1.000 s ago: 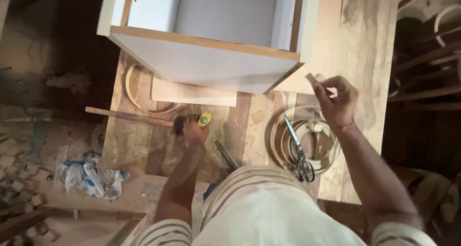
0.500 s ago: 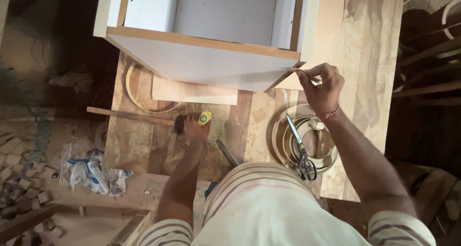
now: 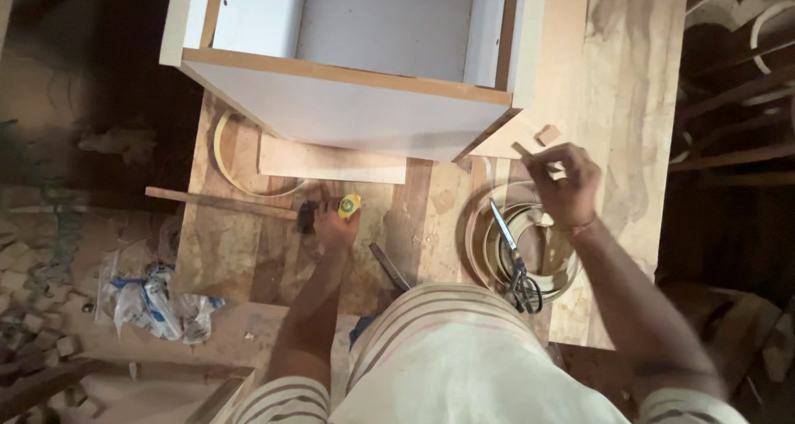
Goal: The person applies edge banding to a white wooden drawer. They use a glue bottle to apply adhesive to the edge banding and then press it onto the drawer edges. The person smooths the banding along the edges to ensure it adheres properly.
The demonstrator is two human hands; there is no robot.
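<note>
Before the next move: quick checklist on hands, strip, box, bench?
1. Right hand pinching the thin strip: ok.
2. Left hand on the yellow-capped bottle: ok, touching; grip cannot tell.
3. Strip end against the white box corner: cannot tell.
4. Scissors clear of both hands: ok, lying on the coiled banding.
5. Box seated flat on the workbench: cannot tell.

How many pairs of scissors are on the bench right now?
1. The scissors lie across the coil of edge banding, just below the right hand and in front of the white cabinet. More could be hidden beneath the cabinet.
</note>
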